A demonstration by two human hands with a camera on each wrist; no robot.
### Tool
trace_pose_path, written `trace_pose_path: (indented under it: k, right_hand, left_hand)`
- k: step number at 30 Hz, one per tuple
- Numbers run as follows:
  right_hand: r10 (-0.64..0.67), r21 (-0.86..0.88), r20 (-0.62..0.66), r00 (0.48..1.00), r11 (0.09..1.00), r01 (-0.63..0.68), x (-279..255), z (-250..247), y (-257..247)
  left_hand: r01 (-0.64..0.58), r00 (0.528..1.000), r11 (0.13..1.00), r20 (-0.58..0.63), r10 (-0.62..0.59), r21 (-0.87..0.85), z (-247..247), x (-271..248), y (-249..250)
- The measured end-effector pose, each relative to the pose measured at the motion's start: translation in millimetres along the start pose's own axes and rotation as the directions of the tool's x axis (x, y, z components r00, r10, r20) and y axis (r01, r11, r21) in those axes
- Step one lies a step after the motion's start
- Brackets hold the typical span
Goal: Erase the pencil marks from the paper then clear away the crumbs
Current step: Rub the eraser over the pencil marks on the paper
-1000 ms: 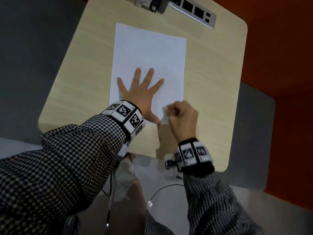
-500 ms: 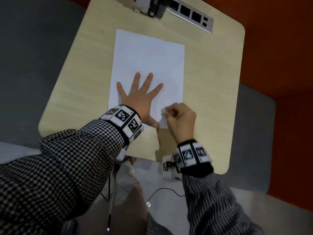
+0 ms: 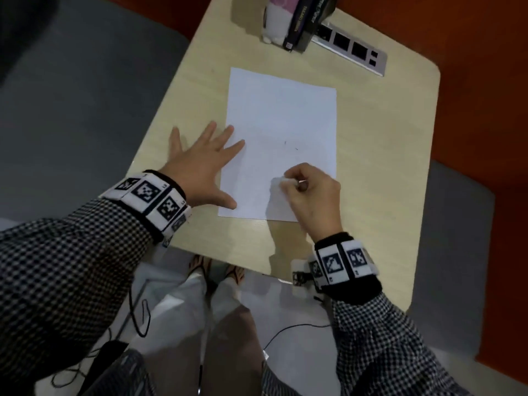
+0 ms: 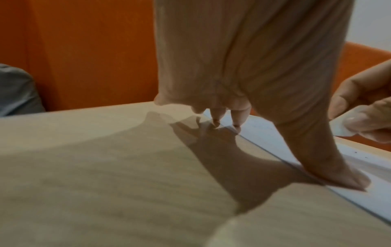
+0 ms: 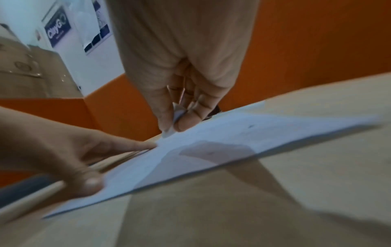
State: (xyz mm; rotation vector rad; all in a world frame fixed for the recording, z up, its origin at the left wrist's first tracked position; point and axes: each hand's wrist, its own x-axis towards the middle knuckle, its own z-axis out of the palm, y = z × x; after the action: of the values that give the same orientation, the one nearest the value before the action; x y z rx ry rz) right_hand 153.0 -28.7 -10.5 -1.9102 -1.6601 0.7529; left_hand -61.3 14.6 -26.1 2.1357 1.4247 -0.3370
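A white sheet of paper [image 3: 281, 132] lies on the pale wooden desk [image 3: 380, 155]. A few small dark specks [image 3: 290, 145] lie near the sheet's middle. My left hand [image 3: 200, 167] is spread flat at the paper's left edge, with its thumb and two fingertips pressing the sheet [image 4: 264, 132]. My right hand [image 3: 311, 192] pinches a small white eraser [image 3: 278, 182] over the lower right part of the paper. In the right wrist view the eraser [image 5: 176, 115] sits between thumb and fingertip, just above the sheet [image 5: 211, 150].
At the desk's far edge stand a white and pink object [image 3: 275, 21], a dark box [image 3: 307, 24] and a grey power strip [image 3: 351, 51]. An orange wall [image 3: 471, 81] rises to the right, grey floor [image 3: 71, 95] lies to the left. My knees are under the near edge.
My left hand has slid from the middle of the paper to its left edge. My right hand with the eraser has moved up onto the sheet. The head view has shifted.
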Motion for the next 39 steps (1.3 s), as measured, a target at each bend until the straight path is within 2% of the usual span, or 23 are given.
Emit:
trace_pose_path:
  k: [4, 8, 11, 17, 21, 23, 27, 29, 32, 37, 39]
  right_hand:
    - [-0.058, 0.016, 0.073, 0.996, 0.998, 0.057, -14, 29, -15]
    - [-0.102, -0.025, 0.032, 0.994, 0.994, 0.103, -24, 38, -8]
    - [-0.132, -0.072, 0.060, 0.989, 0.988, 0.136, -28, 35, -12]
    - [-0.142, -0.158, 0.056, 0.988, 0.976, 0.150, 40, 50, -25]
    - [-0.166, -0.157, 0.144, 0.975, 0.970, 0.189, -7, 50, -29]
    - [-0.158, -0.128, 0.172, 0.972, 0.975, 0.181, -2, 51, -33]
    - [-0.160, -0.131, 0.089, 0.983, 0.977, 0.171, 40, 60, -36]
    - [-0.177, -0.141, 0.073, 0.982, 0.973, 0.186, 17, 61, -33]
    - [-0.172, -0.111, 0.120, 0.978, 0.976, 0.185, -18, 57, -34]
    - [-0.117, -0.129, 0.087, 0.989, 0.983, 0.128, 29, 65, -39]
    - [-0.090, -0.120, 0.062, 0.994, 0.988, 0.097, 20, 67, -38]
  left_hand:
    - [-0.047, 0.999, 0.999, 0.012, 0.048, -0.027, 4, 4, 1]
    - [-0.043, 0.999, 0.997, 0.003, 0.043, -0.062, 4, 6, 1]
    - [-0.046, 0.999, 0.998, -0.010, 0.046, -0.051, 10, 9, 0]
    - [-0.045, 0.999, 0.998, -0.003, 0.045, -0.031, 14, 14, -1]
    - [-0.045, 0.999, 0.998, -0.007, 0.045, -0.051, 16, 15, -1]
    - [-0.047, 0.999, 0.998, -0.011, 0.046, -0.049, 15, 14, -1]
    - [-0.050, 0.999, 0.997, -0.019, 0.049, -0.053, 15, 15, -2]
    - [-0.048, 0.999, 0.998, -0.023, 0.047, -0.043, 16, 16, -2]
    - [-0.047, 0.999, 0.998, -0.026, 0.046, -0.030, 18, 15, -2]
    - [-0.045, 0.999, 0.998, -0.017, 0.045, -0.042, 16, 14, -1]
    - [-0.043, 0.999, 0.998, -0.008, 0.043, -0.039, 14, 14, 0]
